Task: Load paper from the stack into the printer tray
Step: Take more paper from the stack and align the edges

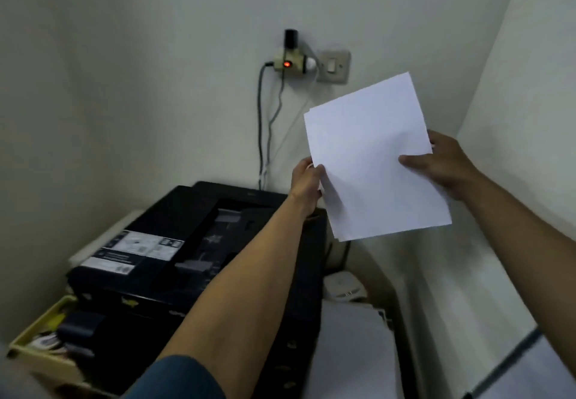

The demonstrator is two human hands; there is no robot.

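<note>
the person holds a thin sheaf of white paper [375,161] up in the air in front of the wall, above and to the right of the black printer [199,242]. the left hand [307,180] grips the sheaf's lower left edge, fingers curled behind it and the thumb on the front. the right hand [442,161] grasps the right edge, thumb lying across the front of the sheets and fingers wrapped behind. the sheets are slightly fanned, their edges not quite flush, and the sheaf tilts to the left.

the printer sits below the left forearm, its top open toward the wall, a white label on its left part. a stack [352,352] of white paper lies low right of the printer. on the wall an adapter [288,63] glows with a red light, cables hanging from it down behind the printer, and a switch [333,66] sits just beside it. a yellow tray [37,330] of small items shows at lower left.
</note>
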